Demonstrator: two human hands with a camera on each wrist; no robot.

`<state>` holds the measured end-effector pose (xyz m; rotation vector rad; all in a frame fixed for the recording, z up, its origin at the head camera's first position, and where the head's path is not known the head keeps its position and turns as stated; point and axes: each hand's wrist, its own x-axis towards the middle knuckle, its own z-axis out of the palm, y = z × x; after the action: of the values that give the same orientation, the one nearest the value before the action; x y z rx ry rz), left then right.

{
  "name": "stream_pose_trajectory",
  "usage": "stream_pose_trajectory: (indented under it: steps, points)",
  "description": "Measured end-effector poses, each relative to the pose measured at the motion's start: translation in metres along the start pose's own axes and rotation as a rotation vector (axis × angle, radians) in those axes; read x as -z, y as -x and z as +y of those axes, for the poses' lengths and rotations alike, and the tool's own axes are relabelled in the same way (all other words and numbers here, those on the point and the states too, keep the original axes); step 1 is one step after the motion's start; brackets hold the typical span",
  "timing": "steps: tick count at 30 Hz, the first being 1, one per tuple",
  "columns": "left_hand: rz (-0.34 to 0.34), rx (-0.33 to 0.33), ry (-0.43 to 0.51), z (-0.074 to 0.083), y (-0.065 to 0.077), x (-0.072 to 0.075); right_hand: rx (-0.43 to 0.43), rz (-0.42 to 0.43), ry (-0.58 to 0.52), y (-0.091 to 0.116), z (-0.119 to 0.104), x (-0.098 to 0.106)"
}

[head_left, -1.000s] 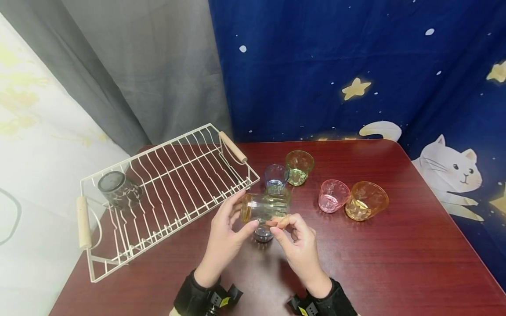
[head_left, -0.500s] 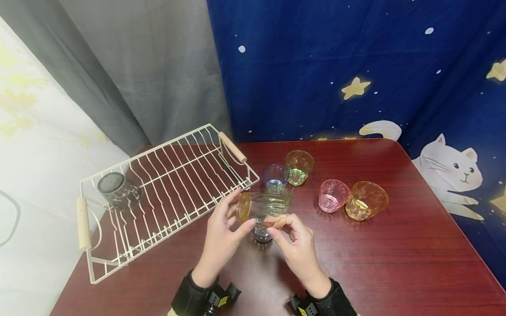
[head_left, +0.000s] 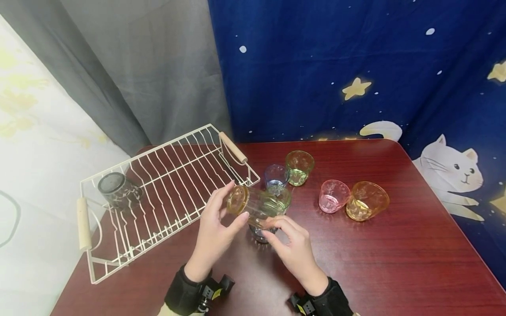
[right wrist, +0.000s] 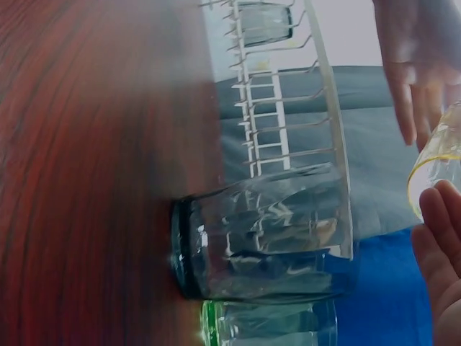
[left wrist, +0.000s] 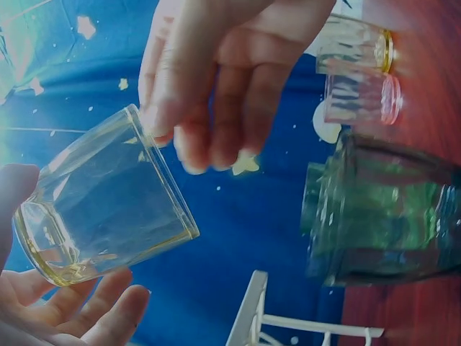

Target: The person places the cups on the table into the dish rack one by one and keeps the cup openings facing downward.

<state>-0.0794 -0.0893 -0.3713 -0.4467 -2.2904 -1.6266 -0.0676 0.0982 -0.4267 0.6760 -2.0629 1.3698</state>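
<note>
A pale yellow drinking glass (head_left: 254,205) lies tilted in the air between both hands, its thick amber base up to the left. My left hand (head_left: 215,226) grips it around the base, thumb on the near side and fingers behind. At the mouth, my right hand (head_left: 293,243) pinches the rim between thumb and fingers. The left wrist view shows the same glass (left wrist: 108,202) with nothing inside. Below it on the table stands a grey glass (head_left: 258,236), partly hidden by the held one. A green glass (head_left: 280,197) is just behind.
A cream wire rack (head_left: 80,186) with wooden handles (head_left: 233,148) stands left, a dark grey glass (head_left: 114,189) upside down in it. Blue (head_left: 276,176) and green glasses (head_left: 299,167) stand behind the hands. Pink (head_left: 333,196) and amber glasses (head_left: 366,201) stand right.
The glass has shifted left and swung, its base going up and left while the mouth dips. My left hand has moved left with it, and the right hand slightly left.
</note>
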Motion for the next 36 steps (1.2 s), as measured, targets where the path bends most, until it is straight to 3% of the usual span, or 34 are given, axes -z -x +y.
stream_pose_trajectory:
  steps: [11,26,36]
  points:
    - [0.105,0.033,-0.035,0.0,-0.018,0.032,0.002,-0.196,0.172,0.005,0.006,-0.003]
    - [0.187,0.054,-0.202,-0.002,-0.04,0.06,0.01,-0.296,0.284,0.008,0.013,-0.006]
    - [0.212,0.071,-0.324,-0.005,-0.05,0.079,0.101,-0.319,0.358,0.006,0.015,-0.008]
